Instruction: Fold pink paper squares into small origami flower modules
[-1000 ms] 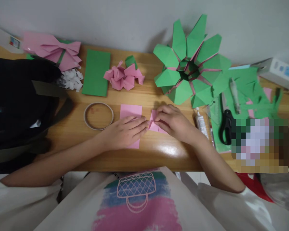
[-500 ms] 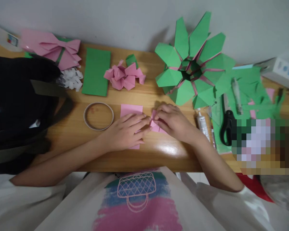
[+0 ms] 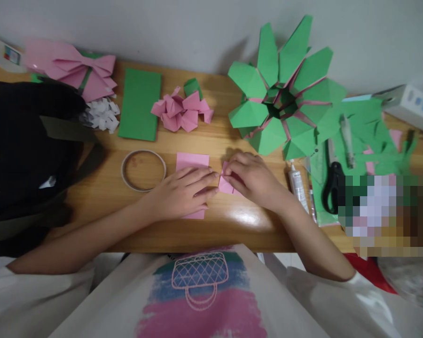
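Note:
My left hand (image 3: 183, 191) lies with its fingers stretched out over a pink paper sheet (image 3: 192, 160), covering the sheet's middle. Its fingertips point right and end close to a smaller folded pink paper (image 3: 227, 186). Pressed down on that folded piece is my right hand (image 3: 251, 178), with thumb and fingers pinching its upper part. The fingers and palm hide much of the fold. Both pieces of paper rest on the wooden table.
A tape ring (image 3: 122, 170) lies to the left. Behind are a green paper stack (image 3: 140, 104), pink folded pieces (image 3: 181, 110) and a large green paper flower (image 3: 312, 70). A glue tube (image 3: 298, 190) and black scissors (image 3: 333, 188) lie right. A black bag (image 3: 24, 164) stands left.
The fingertips of my left hand have drawn slightly left, away from the folded pink paper. My right hand keeps nearly the same place and pinch.

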Action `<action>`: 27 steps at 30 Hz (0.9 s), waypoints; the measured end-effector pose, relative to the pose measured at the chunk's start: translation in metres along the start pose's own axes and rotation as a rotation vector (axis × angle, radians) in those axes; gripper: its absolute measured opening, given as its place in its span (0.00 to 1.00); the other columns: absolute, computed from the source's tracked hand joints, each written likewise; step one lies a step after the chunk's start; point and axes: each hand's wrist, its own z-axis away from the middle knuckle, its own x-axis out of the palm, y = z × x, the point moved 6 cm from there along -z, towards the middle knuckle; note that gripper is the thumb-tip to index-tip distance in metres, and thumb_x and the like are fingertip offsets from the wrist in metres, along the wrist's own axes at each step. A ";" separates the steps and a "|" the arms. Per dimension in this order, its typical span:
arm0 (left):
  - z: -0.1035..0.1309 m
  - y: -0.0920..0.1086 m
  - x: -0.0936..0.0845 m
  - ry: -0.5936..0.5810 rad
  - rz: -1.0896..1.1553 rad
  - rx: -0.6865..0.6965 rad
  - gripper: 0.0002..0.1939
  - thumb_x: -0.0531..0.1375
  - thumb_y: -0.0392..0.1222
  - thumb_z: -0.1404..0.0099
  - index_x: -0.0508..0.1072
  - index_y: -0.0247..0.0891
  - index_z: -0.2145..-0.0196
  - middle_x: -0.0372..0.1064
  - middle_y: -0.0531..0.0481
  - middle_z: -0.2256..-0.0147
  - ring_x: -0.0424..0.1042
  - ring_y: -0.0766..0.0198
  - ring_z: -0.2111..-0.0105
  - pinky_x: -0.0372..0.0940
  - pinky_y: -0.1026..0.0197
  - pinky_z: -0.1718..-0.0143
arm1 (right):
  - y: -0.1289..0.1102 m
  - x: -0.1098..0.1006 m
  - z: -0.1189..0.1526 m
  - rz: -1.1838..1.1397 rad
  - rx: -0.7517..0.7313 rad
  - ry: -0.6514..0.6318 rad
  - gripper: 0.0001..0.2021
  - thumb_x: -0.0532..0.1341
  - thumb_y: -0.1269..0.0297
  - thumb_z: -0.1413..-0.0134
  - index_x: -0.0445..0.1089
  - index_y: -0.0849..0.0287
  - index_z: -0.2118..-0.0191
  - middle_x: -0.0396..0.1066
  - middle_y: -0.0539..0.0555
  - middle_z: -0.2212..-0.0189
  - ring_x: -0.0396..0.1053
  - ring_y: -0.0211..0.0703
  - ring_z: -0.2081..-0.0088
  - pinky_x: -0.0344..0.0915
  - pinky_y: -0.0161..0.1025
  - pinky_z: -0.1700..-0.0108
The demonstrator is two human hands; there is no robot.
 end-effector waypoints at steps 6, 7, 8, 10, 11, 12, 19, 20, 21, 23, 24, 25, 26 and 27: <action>0.005 0.002 -0.006 0.069 -0.019 0.041 0.10 0.55 0.39 0.30 0.74 0.35 0.57 0.73 0.43 0.49 0.69 0.54 0.47 0.64 0.52 0.47 | 0.000 -0.001 0.000 -0.007 0.001 0.029 0.08 0.54 0.64 0.37 0.68 0.59 0.67 0.70 0.58 0.65 0.66 0.49 0.60 0.61 0.45 0.56; 0.005 0.002 -0.007 0.071 -0.020 0.040 0.11 0.55 0.40 0.30 0.74 0.35 0.56 0.73 0.43 0.49 0.69 0.54 0.47 0.64 0.52 0.47 | 0.000 -0.001 -0.001 -0.009 0.002 0.028 0.08 0.54 0.64 0.37 0.67 0.59 0.67 0.70 0.58 0.65 0.66 0.49 0.60 0.61 0.45 0.56; 0.004 0.002 -0.007 0.070 -0.019 0.037 0.11 0.55 0.41 0.30 0.73 0.34 0.55 0.72 0.42 0.48 0.69 0.53 0.47 0.64 0.52 0.48 | 0.000 -0.001 0.000 -0.012 0.002 0.026 0.08 0.54 0.64 0.37 0.67 0.59 0.66 0.70 0.58 0.65 0.66 0.49 0.60 0.61 0.45 0.56; 0.002 0.003 -0.007 0.073 -0.007 0.037 0.13 0.55 0.44 0.31 0.73 0.34 0.54 0.72 0.41 0.48 0.68 0.52 0.47 0.65 0.51 0.48 | 0.000 -0.001 0.000 -0.019 0.001 0.024 0.08 0.54 0.64 0.37 0.67 0.58 0.66 0.70 0.58 0.65 0.66 0.48 0.60 0.61 0.45 0.56; 0.001 0.003 -0.007 0.071 0.001 0.036 0.14 0.56 0.45 0.31 0.73 0.34 0.54 0.71 0.40 0.48 0.68 0.51 0.47 0.65 0.50 0.48 | 0.000 -0.001 0.000 -0.020 0.001 0.023 0.08 0.54 0.64 0.37 0.67 0.58 0.67 0.70 0.58 0.65 0.66 0.49 0.60 0.61 0.45 0.56; 0.000 0.003 -0.006 0.069 0.007 0.034 0.15 0.56 0.46 0.31 0.72 0.33 0.54 0.71 0.39 0.48 0.68 0.50 0.47 0.65 0.49 0.49 | 0.000 -0.001 0.000 -0.020 0.002 0.023 0.08 0.54 0.64 0.37 0.67 0.58 0.67 0.70 0.58 0.65 0.66 0.49 0.60 0.61 0.45 0.56; -0.002 0.002 -0.002 0.027 0.004 0.021 0.13 0.57 0.45 0.31 0.73 0.35 0.54 0.71 0.42 0.48 0.67 0.52 0.47 0.63 0.51 0.47 | 0.001 0.000 0.000 -0.044 -0.013 0.016 0.08 0.53 0.65 0.38 0.67 0.58 0.67 0.69 0.57 0.65 0.66 0.48 0.60 0.60 0.45 0.55; -0.001 0.002 -0.002 0.033 -0.004 0.025 0.13 0.57 0.45 0.31 0.73 0.35 0.54 0.71 0.42 0.48 0.68 0.52 0.47 0.63 0.51 0.47 | 0.001 0.000 0.000 -0.047 -0.012 0.016 0.08 0.53 0.65 0.38 0.66 0.58 0.67 0.69 0.57 0.65 0.66 0.47 0.60 0.60 0.45 0.55; -0.001 0.002 -0.002 0.040 -0.012 0.029 0.13 0.57 0.45 0.31 0.73 0.35 0.54 0.72 0.42 0.48 0.68 0.52 0.47 0.63 0.51 0.47 | 0.001 0.000 0.000 -0.051 -0.007 0.017 0.07 0.54 0.66 0.38 0.66 0.58 0.67 0.69 0.57 0.65 0.65 0.47 0.60 0.59 0.45 0.56; -0.001 0.002 -0.001 0.045 -0.025 0.033 0.13 0.56 0.44 0.31 0.73 0.34 0.54 0.72 0.42 0.48 0.68 0.52 0.47 0.63 0.51 0.47 | 0.001 0.000 0.000 -0.056 0.006 0.027 0.07 0.54 0.67 0.39 0.66 0.58 0.68 0.69 0.57 0.65 0.65 0.47 0.61 0.59 0.44 0.56; 0.000 0.002 -0.001 0.043 -0.030 0.036 0.13 0.56 0.43 0.31 0.72 0.34 0.54 0.72 0.42 0.48 0.68 0.52 0.47 0.63 0.51 0.47 | 0.001 0.000 0.000 -0.057 0.012 0.034 0.07 0.54 0.67 0.39 0.66 0.58 0.68 0.69 0.57 0.65 0.65 0.47 0.61 0.60 0.44 0.56; 0.000 0.003 -0.001 0.041 -0.034 0.039 0.13 0.56 0.43 0.30 0.72 0.34 0.53 0.72 0.42 0.48 0.68 0.53 0.47 0.63 0.52 0.47 | 0.001 0.000 -0.001 -0.058 0.016 0.038 0.07 0.55 0.67 0.40 0.66 0.58 0.69 0.69 0.57 0.66 0.65 0.47 0.61 0.60 0.44 0.56; 0.000 0.003 0.000 0.039 -0.037 0.042 0.13 0.55 0.43 0.30 0.72 0.33 0.53 0.72 0.42 0.48 0.68 0.53 0.47 0.63 0.52 0.48 | 0.000 0.000 -0.001 -0.059 0.020 0.041 0.06 0.55 0.67 0.40 0.66 0.58 0.69 0.69 0.57 0.66 0.65 0.47 0.62 0.60 0.44 0.57; 0.000 0.004 0.000 0.039 -0.040 0.044 0.13 0.55 0.42 0.30 0.72 0.32 0.53 0.72 0.41 0.48 0.69 0.52 0.47 0.63 0.52 0.48 | 0.000 0.000 -0.002 -0.059 0.022 0.042 0.06 0.55 0.67 0.40 0.66 0.59 0.69 0.69 0.57 0.66 0.65 0.47 0.62 0.60 0.43 0.57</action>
